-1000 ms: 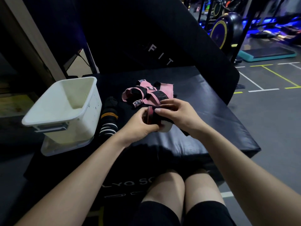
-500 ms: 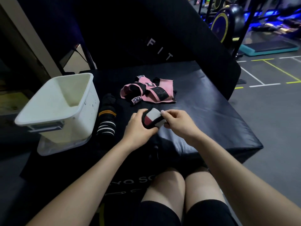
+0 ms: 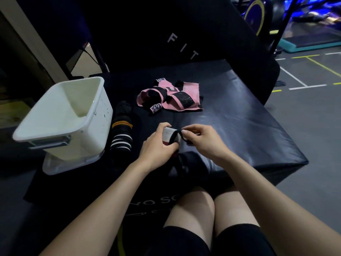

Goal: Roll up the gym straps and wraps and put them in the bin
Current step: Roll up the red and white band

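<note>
White rolled wrap (image 3: 170, 136) gripped in left hand (image 3: 158, 147); right hand (image 3: 201, 141) pinches its black end.

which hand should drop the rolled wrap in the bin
Left. The left hand already grips the rolled wrap and is on the white bin's side; the right hand only pinches the loose end.

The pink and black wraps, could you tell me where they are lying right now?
The pink and black wraps lie loose on the black pad, beyond both hands, right of the white bin.
</note>
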